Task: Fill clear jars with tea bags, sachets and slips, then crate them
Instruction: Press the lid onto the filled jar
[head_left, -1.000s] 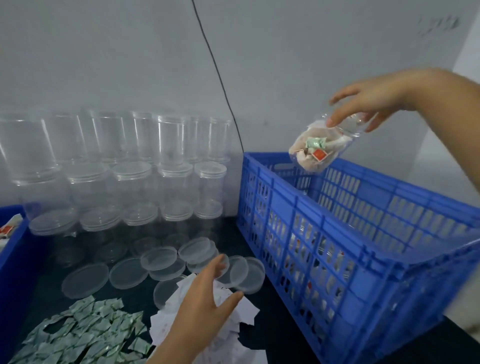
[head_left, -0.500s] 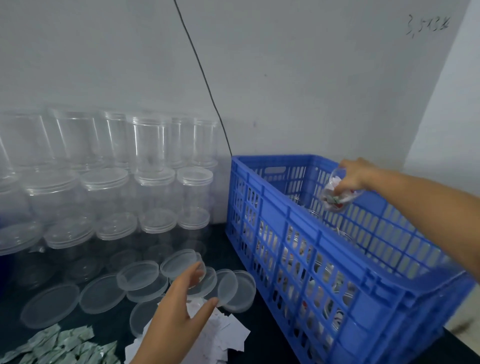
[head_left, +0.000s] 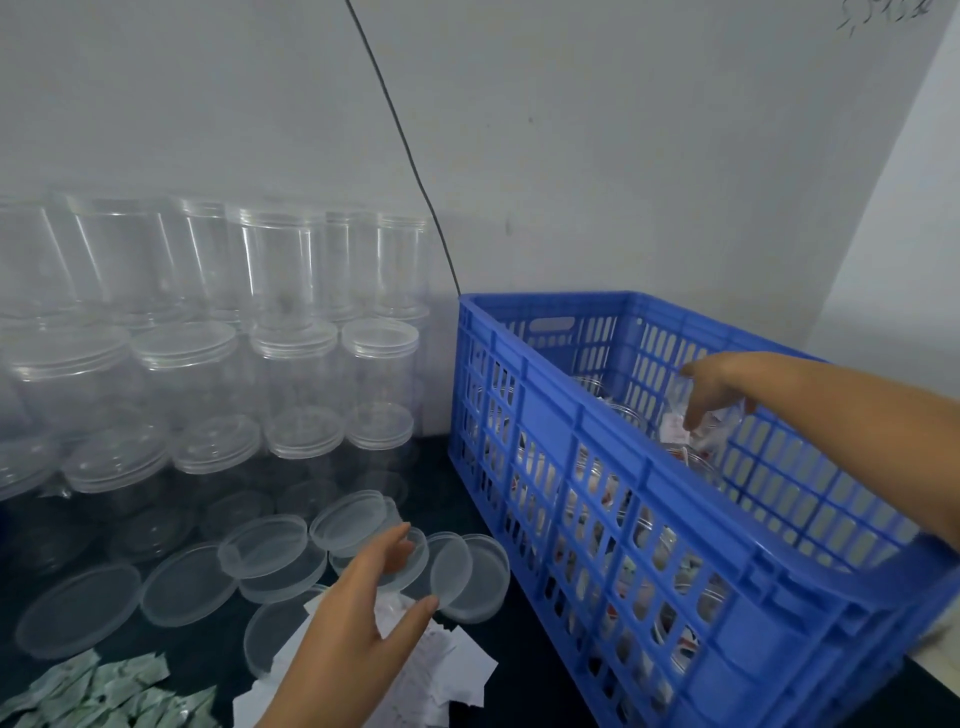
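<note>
right hand (head_left: 711, 387) grips filled jar (head_left: 696, 426) inside blue crate (head_left: 597, 415), 3 o'clock | left hand (head_left: 363, 597) spread wide, empty, over lids (head_left: 270, 545), 6 o'clock

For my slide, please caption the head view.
Right hand lowers filled jar into blue crate; left hand hovers over lids.

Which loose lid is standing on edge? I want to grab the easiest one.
The lid just right of the left hand, propped against its neighbour; the others lie flat.
</note>
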